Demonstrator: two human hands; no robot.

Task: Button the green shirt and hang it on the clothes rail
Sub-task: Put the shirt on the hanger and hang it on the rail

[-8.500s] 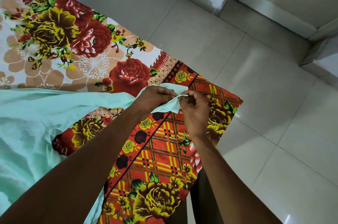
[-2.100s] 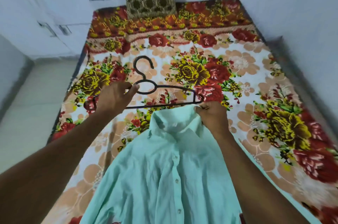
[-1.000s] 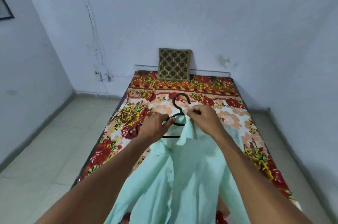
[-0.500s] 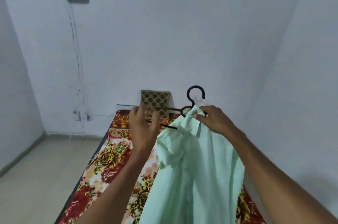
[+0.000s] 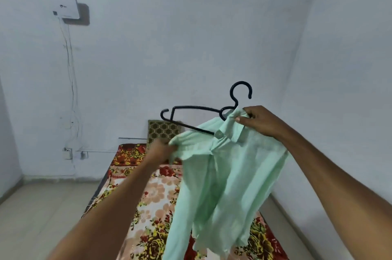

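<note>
I had lifted the green shirt [image 5: 222,174] and hanger [image 5: 197,111] clear of the bed [image 5: 148,206], my right hand [image 5: 258,120] pinching collar and hanger neck together. My left hand [image 5: 162,150] gripped the loose shoulder, still off the hanger's bare arm; no rail showed.

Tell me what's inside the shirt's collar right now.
The black hanger runs into the collar of the shirt: its hook and left arm stick out bare. Its right arm is hidden by cloth and the right hand, so its seating can't be seen.
</note>
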